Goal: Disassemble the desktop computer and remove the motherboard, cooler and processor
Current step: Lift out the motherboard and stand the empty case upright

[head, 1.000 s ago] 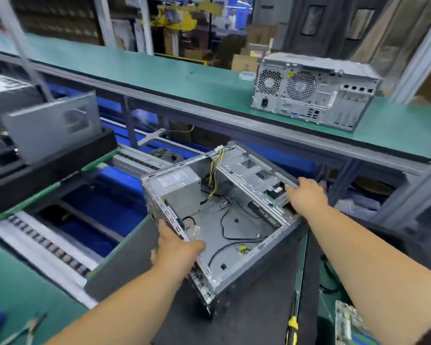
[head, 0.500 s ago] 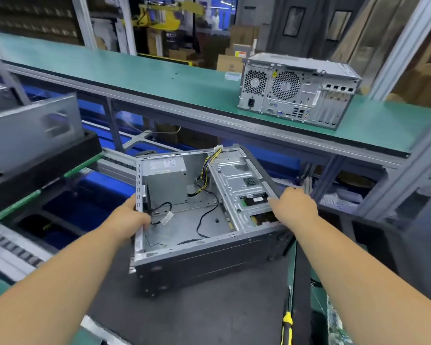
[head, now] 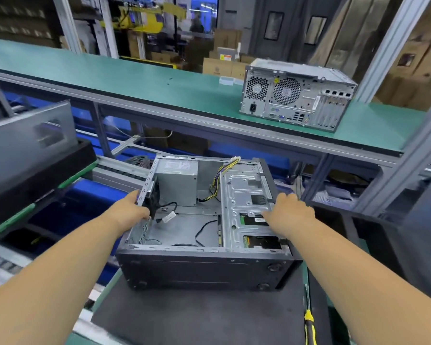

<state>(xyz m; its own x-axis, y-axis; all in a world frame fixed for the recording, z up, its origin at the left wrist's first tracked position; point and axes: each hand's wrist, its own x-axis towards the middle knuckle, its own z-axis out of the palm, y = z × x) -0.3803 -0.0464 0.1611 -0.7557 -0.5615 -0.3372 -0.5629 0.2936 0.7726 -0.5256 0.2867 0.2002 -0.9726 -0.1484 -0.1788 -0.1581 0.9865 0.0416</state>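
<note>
Boxy sheet-metal computer case, open-topped, left hand and right hand fingers curled over opposite rims.

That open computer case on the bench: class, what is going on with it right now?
A person holds an opened desktop case on a dark mat, left hand gripping its rear edge, right hand on the drive cage. The motherboard bay looks stripped; the power supply and loose cables remain inside. A second, closed computer sits on the green shelf behind.
</note>
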